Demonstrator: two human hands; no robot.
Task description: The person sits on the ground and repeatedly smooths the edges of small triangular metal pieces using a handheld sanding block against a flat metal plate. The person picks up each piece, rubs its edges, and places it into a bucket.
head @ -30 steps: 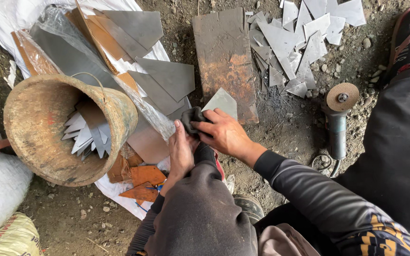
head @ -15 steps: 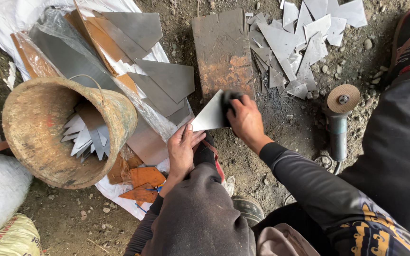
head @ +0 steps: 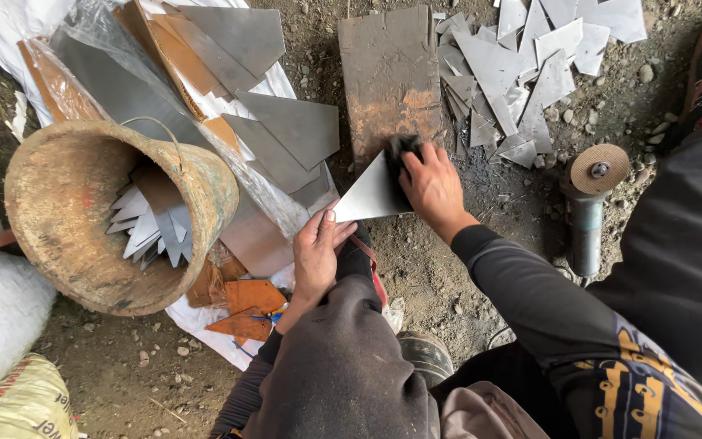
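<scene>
My left hand (head: pixel 317 254) pinches the near corner of a shiny triangular metal piece (head: pixel 367 197) that lies over my knee. My right hand (head: pixel 432 189) presses a dark pad (head: pixel 400 150) against the far edge of that triangle, right at the lower edge of a rusty rectangular steel plate (head: pixel 390 77) on the ground. The pad is partly hidden under my fingers.
A rusty bucket (head: pixel 67 236) at the left holds several cut metal pieces. Grey triangular sheets (head: pixel 286 122) lie on white plastic beside it. Offcuts (head: pixel 522 57) pile up at the top right. An angle grinder (head: pixel 588 203) lies to the right. Sacks (head: pixel 2 325) sit at the lower left.
My right hand has moved up and to the right with the pad, along the triangle toward the rusty plate. The triangle has come out flat from under both hands.
</scene>
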